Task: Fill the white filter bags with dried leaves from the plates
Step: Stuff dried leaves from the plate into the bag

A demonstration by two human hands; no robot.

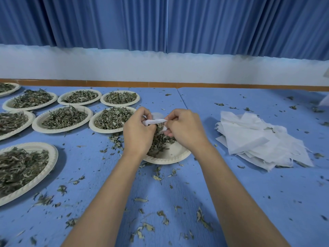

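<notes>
A white filter bag (154,121) is held up between both hands just above a near plate (170,154), its top edge stretched sideways into a flat band. The left hand (138,131) has its fingers curled round the bag's left end, and the right hand (184,129) pinches the right end with curled fingers and thumb. Dried leaves (158,139) show just below the bag, between the two hands, and lie heaped on the plate beneath them; how full the bag is cannot be told. To the left, more plates (62,119) heaped with dried leaves stand in rows on the blue worktop (249,193), the nearest one (111,120) just beside the left hand. To the right, well apart from the hands, a loose stack of empty filter bags (258,138) lies flat. Leaf crumbs (162,216) are scattered all over the worktop, thickest near the person's forearms. Behind runs a white wall (160,68) with blue curtains (160,24) above.
</notes>
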